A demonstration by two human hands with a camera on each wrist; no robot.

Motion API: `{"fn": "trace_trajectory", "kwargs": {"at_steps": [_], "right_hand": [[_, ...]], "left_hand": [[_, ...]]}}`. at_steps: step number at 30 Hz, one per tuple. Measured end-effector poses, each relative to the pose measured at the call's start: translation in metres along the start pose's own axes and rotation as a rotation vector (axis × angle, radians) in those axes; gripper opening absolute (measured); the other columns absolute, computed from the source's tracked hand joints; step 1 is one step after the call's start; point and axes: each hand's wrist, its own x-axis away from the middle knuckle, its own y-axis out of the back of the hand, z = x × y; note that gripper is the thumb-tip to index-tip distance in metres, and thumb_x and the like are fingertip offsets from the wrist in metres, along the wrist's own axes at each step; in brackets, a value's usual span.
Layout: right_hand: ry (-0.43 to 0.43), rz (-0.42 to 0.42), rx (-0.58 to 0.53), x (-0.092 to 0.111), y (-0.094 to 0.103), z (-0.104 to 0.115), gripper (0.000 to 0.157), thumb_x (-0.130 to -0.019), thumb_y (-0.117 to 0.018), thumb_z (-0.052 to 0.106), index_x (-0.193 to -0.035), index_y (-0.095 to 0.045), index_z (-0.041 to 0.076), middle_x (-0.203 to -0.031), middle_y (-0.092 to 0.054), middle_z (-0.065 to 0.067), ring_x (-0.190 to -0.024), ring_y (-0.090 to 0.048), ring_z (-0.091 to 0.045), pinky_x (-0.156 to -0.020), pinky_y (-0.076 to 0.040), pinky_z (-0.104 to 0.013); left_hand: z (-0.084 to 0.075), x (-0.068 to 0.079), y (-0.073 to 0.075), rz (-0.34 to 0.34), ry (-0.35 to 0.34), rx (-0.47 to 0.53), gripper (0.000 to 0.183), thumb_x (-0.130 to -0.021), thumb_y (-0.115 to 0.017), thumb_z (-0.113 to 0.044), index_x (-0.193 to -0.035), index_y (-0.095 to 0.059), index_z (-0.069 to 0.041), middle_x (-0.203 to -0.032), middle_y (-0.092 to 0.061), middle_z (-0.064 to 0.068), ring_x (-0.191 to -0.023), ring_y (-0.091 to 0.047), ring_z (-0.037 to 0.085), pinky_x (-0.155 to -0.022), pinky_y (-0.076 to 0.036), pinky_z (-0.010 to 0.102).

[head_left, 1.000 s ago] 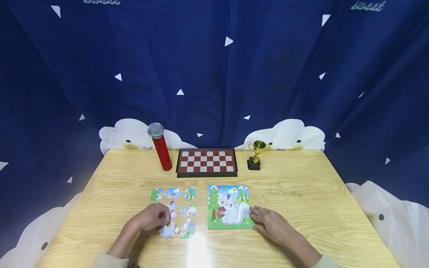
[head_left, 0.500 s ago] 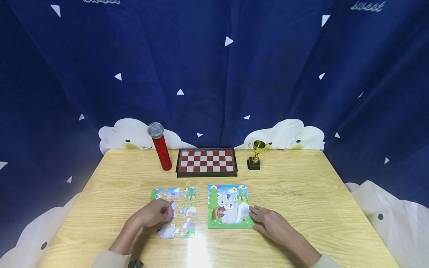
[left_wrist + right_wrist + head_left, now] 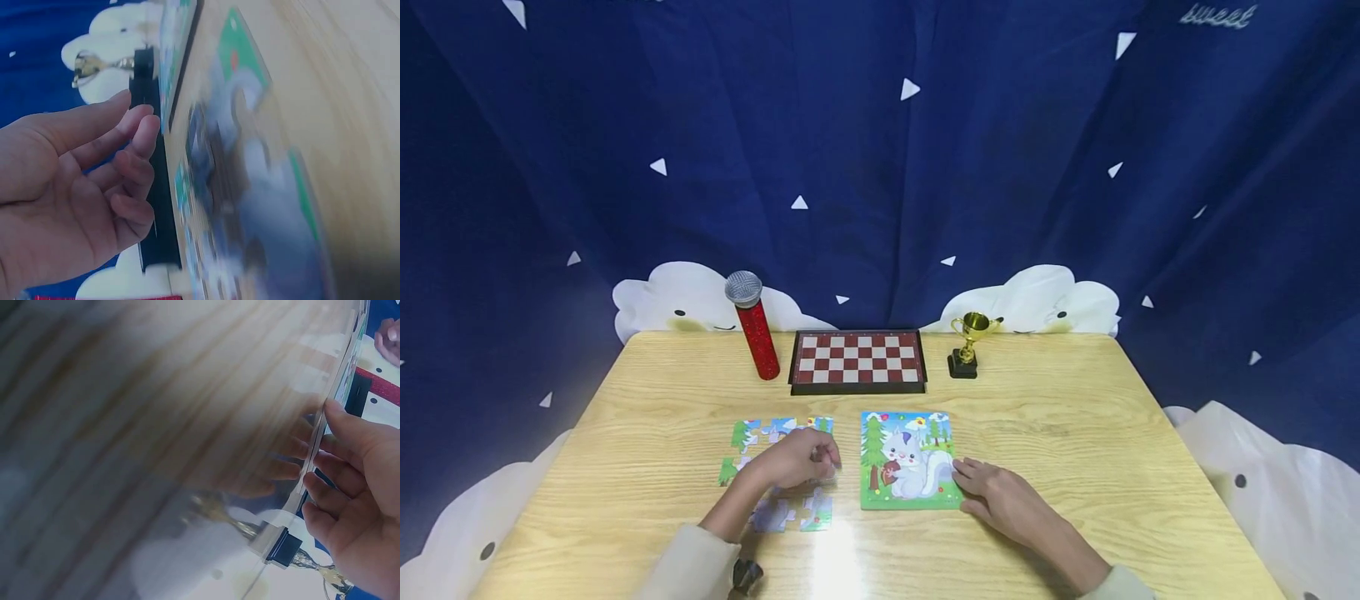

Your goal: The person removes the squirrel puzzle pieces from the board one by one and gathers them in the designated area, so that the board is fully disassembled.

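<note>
My left hand (image 3: 797,457) is over the right part of a set of squirrel-picture jigsaw pieces (image 3: 772,517), covering some of them. In the left wrist view its fingers (image 3: 134,165) are loosely bent with nothing between them, and the pieces (image 3: 275,219) lie blurred on the table. To the right is a square squirrel picture board (image 3: 906,467). My right hand (image 3: 1003,502) rests at that board's right edge, fingers nearly straight. From the right wrist, the thumb and fingers (image 3: 337,481) show low beside the board's thin edge.
Along the back of the wooden table (image 3: 1075,417) stand a red microphone (image 3: 758,333), a red-and-white chessboard (image 3: 857,362) and a small gold trophy cup (image 3: 970,342). Behind them hangs a dark blue curtain (image 3: 850,150) with white clouds.
My left hand has moved right across the jigsaw pieces, uncovering those at the left. My right hand stays at the board's edge. The head view has shifted slightly.
</note>
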Motion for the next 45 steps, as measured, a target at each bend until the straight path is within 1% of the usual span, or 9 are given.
{"fn": "trace_trajectory", "kwargs": {"at_steps": [8, 13, 15, 21, 26, 33, 37, 41, 45], "right_hand": [[-0.003, -0.005, 0.003, 0.0, 0.001, 0.001, 0.043, -0.086, -0.066, 0.026, -0.121, -0.062, 0.001, -0.13, -0.059, -0.014, -0.118, -0.058, -0.031, -0.094, -0.049, -0.044], [0.011, -0.004, 0.016, -0.001, 0.001, 0.001, 0.044, -0.086, -0.067, 0.027, -0.121, -0.062, 0.001, -0.129, -0.06, -0.014, -0.117, -0.058, -0.031, -0.094, -0.049, -0.043], [0.018, -0.003, 0.019, -0.002, 0.002, 0.001, 0.044, -0.085, -0.067, 0.027, -0.121, -0.063, 0.001, -0.129, -0.06, -0.014, -0.117, -0.058, -0.031, -0.094, -0.049, -0.044], [0.01, 0.006, 0.006, -0.002, 0.002, 0.002, 0.043, -0.086, -0.066, 0.027, -0.121, -0.062, 0.001, -0.13, -0.059, -0.014, -0.118, -0.058, -0.031, -0.093, -0.049, -0.044], [0.007, -0.008, 0.001, -0.001, 0.002, 0.002, 0.043, -0.086, -0.067, 0.026, -0.12, -0.063, 0.0, -0.129, -0.06, -0.014, -0.117, -0.059, -0.031, -0.093, -0.049, -0.043], [0.007, 0.005, 0.009, -0.001, 0.001, 0.001, 0.043, -0.086, -0.066, 0.026, -0.121, -0.062, 0.0, -0.13, -0.059, -0.014, -0.118, -0.058, -0.031, -0.093, -0.049, -0.043], [0.007, 0.007, 0.006, -0.002, 0.001, 0.001, 0.043, -0.086, -0.066, 0.026, -0.121, -0.062, 0.0, -0.13, -0.059, -0.014, -0.118, -0.058, -0.031, -0.093, -0.049, -0.043], [0.004, 0.0, 0.004, -0.002, 0.0, 0.001, 0.043, -0.086, -0.066, 0.026, -0.12, -0.063, 0.0, -0.13, -0.059, -0.014, -0.118, -0.058, -0.03, -0.093, -0.049, -0.043], [0.005, -0.007, 0.002, -0.001, -0.001, 0.001, 0.043, -0.086, -0.066, 0.026, -0.12, -0.063, 0.0, -0.13, -0.059, -0.014, -0.117, -0.058, -0.031, -0.092, -0.05, -0.043]], "left_hand": [[-0.012, -0.025, -0.01, 0.033, -0.011, 0.028, 0.026, -0.089, -0.062, -0.009, -0.114, -0.062, 0.0, -0.096, -0.062, 0.004, -0.083, -0.056, 0.017, -0.069, -0.048, 0.031], [-0.02, -0.033, -0.019, 0.072, -0.022, 0.066, 0.036, -0.089, -0.063, -0.01, -0.122, -0.057, 0.002, -0.102, -0.064, 0.009, -0.096, -0.059, 0.023, -0.079, -0.051, 0.037], [-0.022, -0.034, -0.022, 0.087, -0.022, 0.072, 0.037, -0.088, -0.064, -0.01, -0.123, -0.057, 0.003, -0.103, -0.064, 0.01, -0.098, -0.058, 0.024, -0.082, -0.05, 0.039], [-0.025, -0.036, -0.028, 0.093, -0.009, 0.039, 0.035, -0.087, -0.064, -0.008, -0.12, -0.058, 0.004, -0.091, -0.064, 0.006, -0.087, -0.057, 0.016, -0.08, -0.048, 0.036], [-0.026, -0.039, -0.035, 0.086, 0.017, 0.002, 0.029, -0.088, -0.064, -0.011, -0.114, -0.061, 0.001, -0.085, -0.061, 0.001, -0.08, -0.053, 0.013, -0.076, -0.045, 0.032], [-0.027, -0.04, -0.038, 0.082, 0.026, 0.013, 0.021, -0.087, -0.065, -0.011, -0.106, -0.061, -0.002, -0.081, -0.058, 0.001, -0.073, -0.049, 0.013, -0.068, -0.041, 0.027], [-0.027, -0.04, -0.038, 0.079, 0.032, 0.036, 0.02, -0.087, -0.064, -0.009, -0.105, -0.06, -0.003, -0.081, -0.058, 0.002, -0.072, -0.05, 0.014, -0.067, -0.042, 0.027], [-0.028, -0.041, -0.039, 0.068, 0.015, 0.049, 0.012, -0.09, -0.059, -0.004, -0.102, -0.058, -0.003, -0.081, -0.06, 0.004, -0.073, -0.053, 0.014, -0.069, -0.043, 0.027], [-0.033, -0.041, -0.039, 0.067, -0.008, 0.026, 0.007, -0.094, -0.05, -0.002, -0.098, -0.056, -0.003, -0.077, -0.064, 0.006, -0.067, -0.05, 0.013, -0.061, -0.04, 0.024]]}}
